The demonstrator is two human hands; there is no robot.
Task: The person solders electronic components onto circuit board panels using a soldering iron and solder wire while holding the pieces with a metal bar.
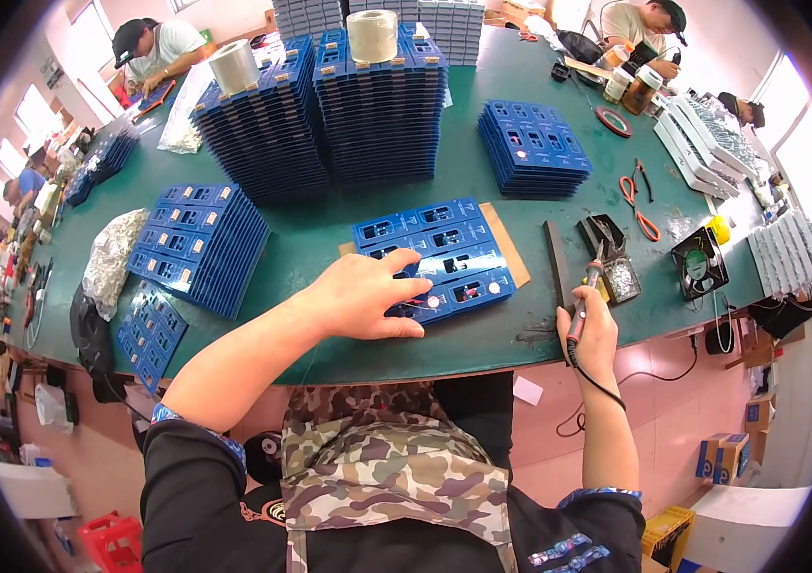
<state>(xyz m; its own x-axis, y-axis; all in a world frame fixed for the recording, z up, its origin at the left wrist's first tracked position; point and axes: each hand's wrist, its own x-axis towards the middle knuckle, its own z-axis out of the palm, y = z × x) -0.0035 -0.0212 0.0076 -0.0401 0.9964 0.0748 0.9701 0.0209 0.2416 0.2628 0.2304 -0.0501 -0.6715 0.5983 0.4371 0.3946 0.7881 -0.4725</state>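
Observation:
My left hand (368,294) lies over a panel of blue circuit boards (463,250), fingers spread and touching its left part. Small red wires and a pale round spot show beside the fingertips; what lies under the palm is hidden. The panel rests on a brown sheet (511,250) near the table's front edge. In my right hand (594,329) is a soldering iron (587,291), gripped like a pen. Its tip points away from me, over a small dark metal tray (601,232) beside a box of silvery wire wool (622,279). The iron's cord trails below my wrist.
Tall stacks of blue panels (377,115) carry white rolls (372,36). Lower stacks stand left (198,244) and right (535,148). A dark bar (556,263), orange-handled pliers (637,205) and a small fan (699,261) sit at right. Other people work across the green table (348,349).

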